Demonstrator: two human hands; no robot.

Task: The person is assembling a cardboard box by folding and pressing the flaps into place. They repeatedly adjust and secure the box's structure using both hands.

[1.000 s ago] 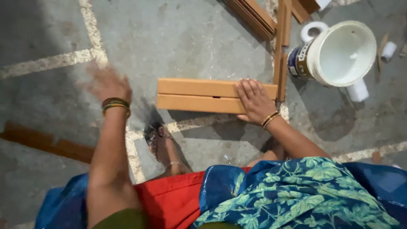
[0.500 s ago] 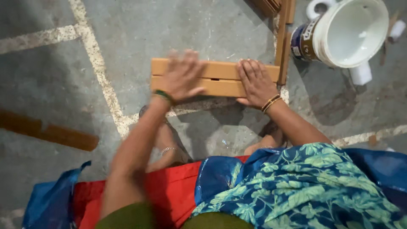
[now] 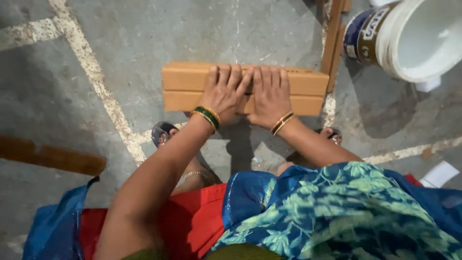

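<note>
Left hand has slid right along the wooden block, now beside right hand; both lie flat on it, fingers straight and close together, pressing, not gripping. Block sits on grey concrete floor with pale painted lines, white bucket upper right, wood strip touching the block's right end.

Both hands flat on wooden blocks
</note>
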